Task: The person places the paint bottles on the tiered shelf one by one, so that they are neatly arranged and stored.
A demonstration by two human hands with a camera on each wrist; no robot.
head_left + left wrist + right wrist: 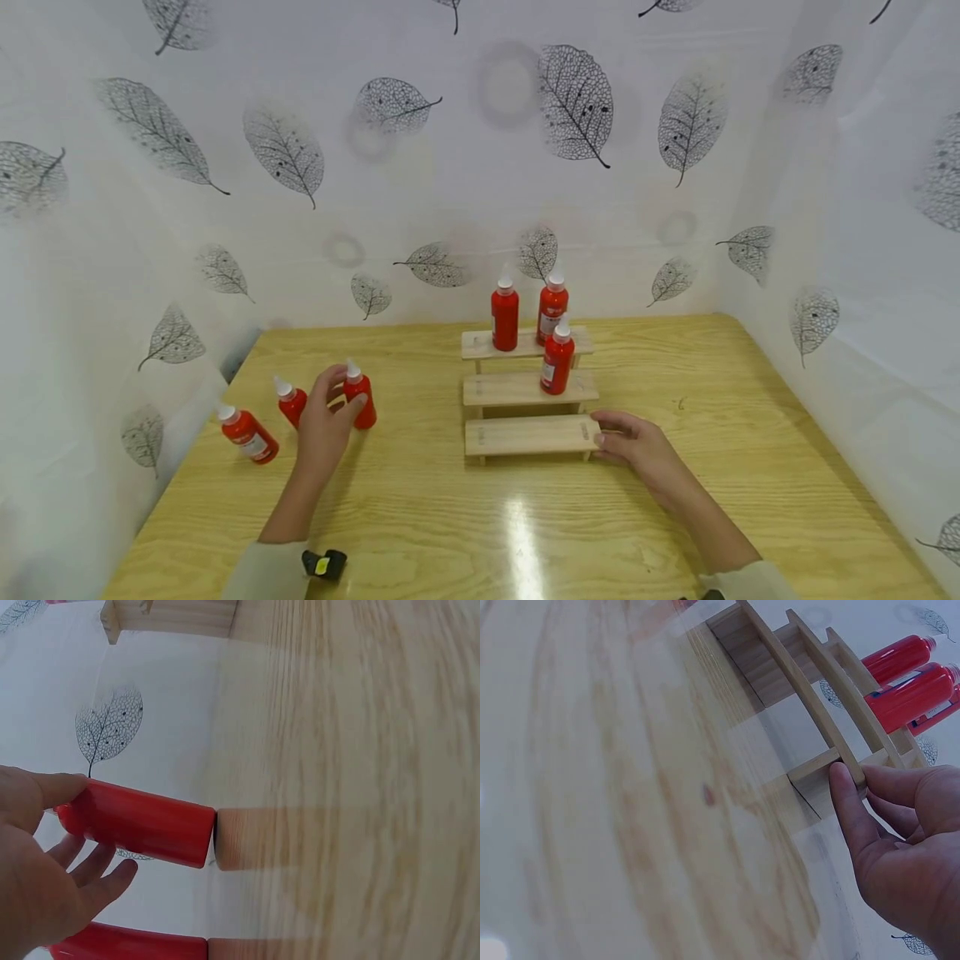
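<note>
My left hand (324,425) holds a red squeeze bottle (362,402) with a white pointed cap, thumb on one side and fingers on the other. In the left wrist view that bottle (146,823) has its base at or just above the tabletop; I cannot tell which. A three-step wooden rack (532,435) stands at the middle of the table. The right end of its lowest step is pinched by my right hand (645,454); the right wrist view shows thumb and fingers on that step's corner (847,769). Three red bottles stand on the rack, two on top, one (557,362) on the middle step.
Left of my left hand are two more red bottles, one (251,437) nearer the table's left edge and one (292,404) partly behind the hand. A leaf-patterned white curtain (465,192) surrounds the wooden table (420,517) at the back and sides.
</note>
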